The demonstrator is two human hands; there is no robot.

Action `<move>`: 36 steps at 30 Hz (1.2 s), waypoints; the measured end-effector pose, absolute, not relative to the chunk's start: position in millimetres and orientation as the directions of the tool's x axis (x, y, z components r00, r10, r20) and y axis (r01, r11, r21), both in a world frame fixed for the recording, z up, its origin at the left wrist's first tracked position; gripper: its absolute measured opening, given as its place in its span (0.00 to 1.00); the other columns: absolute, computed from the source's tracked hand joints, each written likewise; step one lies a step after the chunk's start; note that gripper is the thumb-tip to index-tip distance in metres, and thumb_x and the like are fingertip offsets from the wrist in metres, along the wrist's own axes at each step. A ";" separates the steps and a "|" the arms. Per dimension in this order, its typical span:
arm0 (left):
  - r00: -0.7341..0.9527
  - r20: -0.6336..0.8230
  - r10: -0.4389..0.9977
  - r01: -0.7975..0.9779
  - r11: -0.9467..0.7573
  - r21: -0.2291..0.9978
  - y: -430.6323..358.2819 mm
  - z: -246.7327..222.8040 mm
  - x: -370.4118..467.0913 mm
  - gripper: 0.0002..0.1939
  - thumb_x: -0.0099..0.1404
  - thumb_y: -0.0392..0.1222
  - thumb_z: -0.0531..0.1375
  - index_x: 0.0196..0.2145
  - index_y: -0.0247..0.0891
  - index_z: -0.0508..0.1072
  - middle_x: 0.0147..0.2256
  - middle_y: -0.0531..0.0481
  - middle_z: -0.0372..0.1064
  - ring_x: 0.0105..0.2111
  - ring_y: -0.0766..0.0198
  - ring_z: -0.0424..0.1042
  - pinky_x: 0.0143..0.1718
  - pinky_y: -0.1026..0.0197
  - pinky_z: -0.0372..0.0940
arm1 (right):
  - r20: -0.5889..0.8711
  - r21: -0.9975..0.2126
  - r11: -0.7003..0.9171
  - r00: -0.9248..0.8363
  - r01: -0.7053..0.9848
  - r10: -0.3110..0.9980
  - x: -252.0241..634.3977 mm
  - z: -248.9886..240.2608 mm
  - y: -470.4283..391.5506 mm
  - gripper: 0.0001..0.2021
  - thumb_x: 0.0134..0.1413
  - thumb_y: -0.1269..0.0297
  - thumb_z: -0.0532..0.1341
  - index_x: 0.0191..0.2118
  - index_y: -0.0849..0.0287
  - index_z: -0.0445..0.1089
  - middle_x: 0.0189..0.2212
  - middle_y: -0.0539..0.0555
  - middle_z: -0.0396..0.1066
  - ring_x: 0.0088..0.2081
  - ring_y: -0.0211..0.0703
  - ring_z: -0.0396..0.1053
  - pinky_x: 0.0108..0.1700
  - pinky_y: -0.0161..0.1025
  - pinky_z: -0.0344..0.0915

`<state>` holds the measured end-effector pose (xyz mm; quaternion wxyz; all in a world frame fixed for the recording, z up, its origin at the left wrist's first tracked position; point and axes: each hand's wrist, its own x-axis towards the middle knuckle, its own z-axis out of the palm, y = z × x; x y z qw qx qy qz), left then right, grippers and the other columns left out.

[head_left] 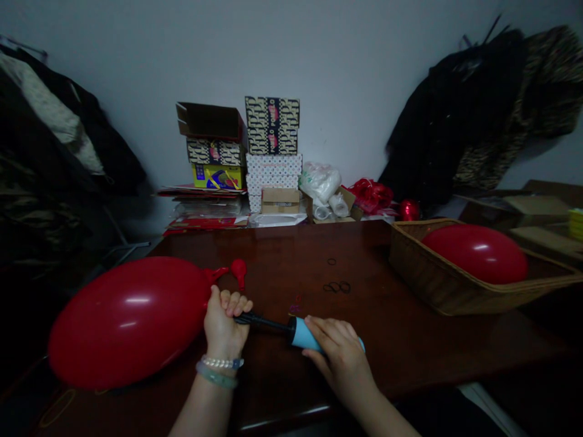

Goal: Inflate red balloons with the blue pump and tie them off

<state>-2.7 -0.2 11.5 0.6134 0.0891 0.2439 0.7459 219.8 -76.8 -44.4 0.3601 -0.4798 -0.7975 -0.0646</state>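
While the polished wooden table (282,255) spans the view, both grips are closed.
Wicker basket (423,285) at right contains one inflated balloon (478,254); large red balloon (127,321) is at left, neck end at the left hand (228,315), which clenches the black nozzle end of the blue hand pump (300,332); nozzle seating is hidden. Right hand (339,355) wraps the pump barrel. Limp red balloon (238,273): beyond the left hand. Black rubber bands (337,287): beyond the pump.
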 end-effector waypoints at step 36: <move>-0.248 -0.164 0.955 -0.860 -0.139 0.492 2.2 15.7 -5.6 0.25 0.67 0.47 0.53 0.17 0.38 0.48 0.11 0.60 0.42 0.11 0.73 0.45 0.17 0.66 0.48 | 0.620 -0.229 0.535 -0.302 0.813 0.724 222.7 -42.2 -73.0 0.21 0.58 0.56 0.60 0.57 0.52 0.64 0.49 0.56 0.72 0.47 0.48 0.68 0.47 0.46 0.63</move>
